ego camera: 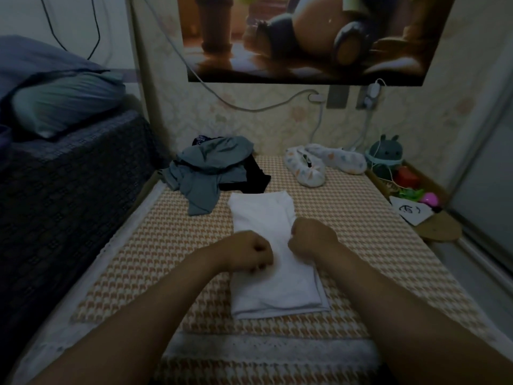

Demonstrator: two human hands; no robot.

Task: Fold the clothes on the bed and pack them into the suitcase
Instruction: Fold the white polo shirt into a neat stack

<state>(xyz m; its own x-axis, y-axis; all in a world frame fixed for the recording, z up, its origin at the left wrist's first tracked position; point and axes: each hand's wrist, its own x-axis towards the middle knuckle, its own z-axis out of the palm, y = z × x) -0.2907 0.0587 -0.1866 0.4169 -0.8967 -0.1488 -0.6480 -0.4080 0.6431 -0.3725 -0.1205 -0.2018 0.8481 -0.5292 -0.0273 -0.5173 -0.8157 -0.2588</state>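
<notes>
On the houndstooth bed cover (361,245) sits a folded white garment (277,287); left hand (251,252) and right hand (312,240) curl tight onto its side edges. Grey clothes (208,173) behind, paper (413,212) scribble's unreadable.

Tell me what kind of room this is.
Probably a small bedroom: a pillow on the left, a houndstooth-covered bed with a partly folded white shirt, and grey clothes heaped by the wall.
</notes>
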